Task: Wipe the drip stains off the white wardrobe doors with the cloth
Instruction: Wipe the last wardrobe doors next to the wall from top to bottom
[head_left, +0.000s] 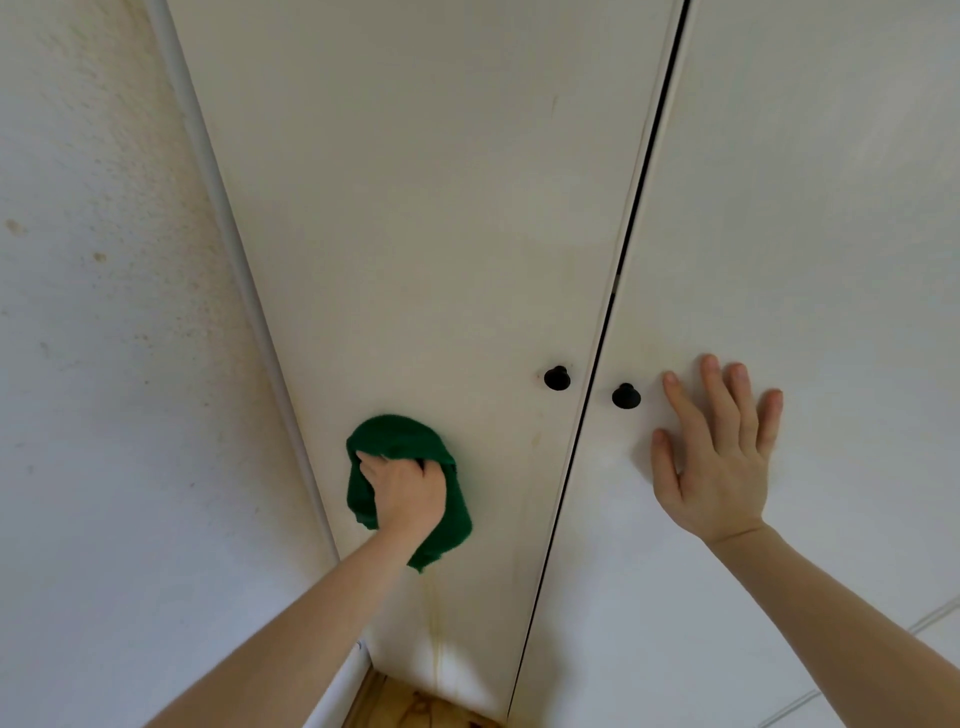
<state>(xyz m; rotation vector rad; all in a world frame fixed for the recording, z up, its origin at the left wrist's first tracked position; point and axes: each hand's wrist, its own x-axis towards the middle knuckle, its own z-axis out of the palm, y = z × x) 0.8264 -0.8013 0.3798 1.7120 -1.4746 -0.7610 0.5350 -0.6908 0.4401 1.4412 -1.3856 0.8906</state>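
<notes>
My left hand (408, 491) grips a bunched green cloth (400, 434) and holds it against the left white wardrobe door (426, 218), near that door's left edge. A yellowish drip stain (434, 623) runs down the door below the cloth toward the floor. A fainter streak (535, 441) shows under the left black knob (557, 378). My right hand (719, 452) lies flat with fingers spread on the right door (805, 234), just right of the right black knob (625, 396).
A dark gap (618, 270) separates the two doors. A speckled white wall (93, 312) stands at the left, with a white trim strip (244, 270) along the wardrobe's edge. A patch of wooden floor (415, 706) shows at the bottom.
</notes>
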